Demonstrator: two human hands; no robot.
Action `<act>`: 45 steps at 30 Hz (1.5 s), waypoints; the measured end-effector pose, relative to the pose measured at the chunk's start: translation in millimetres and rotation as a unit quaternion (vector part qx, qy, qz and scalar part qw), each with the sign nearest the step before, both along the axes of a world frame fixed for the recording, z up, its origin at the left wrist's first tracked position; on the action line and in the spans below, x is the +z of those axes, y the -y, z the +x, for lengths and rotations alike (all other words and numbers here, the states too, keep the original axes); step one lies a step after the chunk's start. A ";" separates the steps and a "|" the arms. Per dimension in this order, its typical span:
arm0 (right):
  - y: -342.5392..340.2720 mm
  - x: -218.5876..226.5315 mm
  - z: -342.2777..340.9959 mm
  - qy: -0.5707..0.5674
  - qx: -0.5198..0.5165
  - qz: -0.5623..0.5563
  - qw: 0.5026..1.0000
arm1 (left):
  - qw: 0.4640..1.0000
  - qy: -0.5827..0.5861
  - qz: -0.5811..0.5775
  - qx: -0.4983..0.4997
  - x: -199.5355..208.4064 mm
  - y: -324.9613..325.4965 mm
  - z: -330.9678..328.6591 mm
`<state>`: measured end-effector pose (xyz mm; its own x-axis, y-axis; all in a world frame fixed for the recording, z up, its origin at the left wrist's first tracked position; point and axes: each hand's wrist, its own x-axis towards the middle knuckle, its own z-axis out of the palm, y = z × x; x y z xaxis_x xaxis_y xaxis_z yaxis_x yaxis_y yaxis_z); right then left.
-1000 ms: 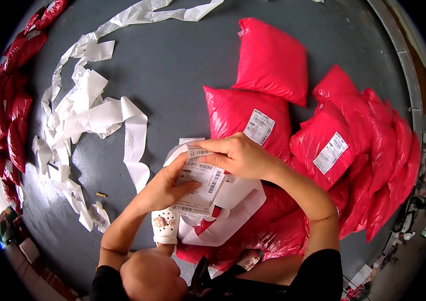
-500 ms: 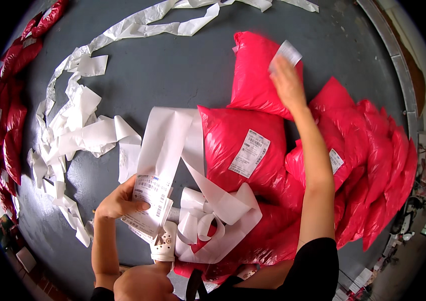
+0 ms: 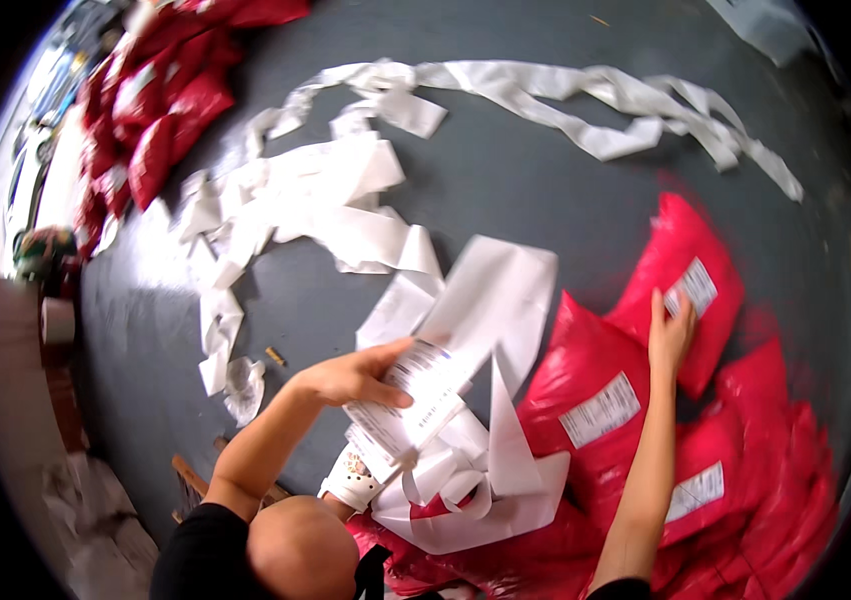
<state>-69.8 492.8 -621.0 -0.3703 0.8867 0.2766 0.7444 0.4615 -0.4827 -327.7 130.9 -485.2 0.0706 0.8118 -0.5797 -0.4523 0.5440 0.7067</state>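
A folded batch of white shipping labels with printed barcodes is gripped between the thumb and fingers of my left hand. From it a long strip of white backing paper runs on. My right hand rests with its fingertips against a label that lies on a puffy red plastic mailer; its fingers look extended and apart. Just nearer lies a second red mailer bearing its own label. Curled backing paper lies below my left hand, over more red mailers.
Red mailers are heaped at the lower right, and another pile lies at the upper left. Loose white paper strips trail across the grey floor. My white clog is beside the labels. A clear plastic bin stands far right.
The view has turned, so everything appears shifted. The label under my right hand was partly raised at the mailer's edge; now it lies against the mailer. My left hand still holds the labels.
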 end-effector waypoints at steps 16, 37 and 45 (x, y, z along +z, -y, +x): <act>5.2 159.7 66.8 -0.505 -0.110 -0.523 0.677 | 0.956 0.077 0.014 0.283 63.7 106.3 69.1; 239.1 566.5 -17.2 -0.350 -0.146 -0.693 0.613 | 0.904 0.292 -0.125 0.287 500.1 208.7 21.4; 192.1 748.5 -408.3 -0.390 0.526 -0.507 0.561 | 0.926 0.245 -0.142 0.248 533.7 157.5 -56.1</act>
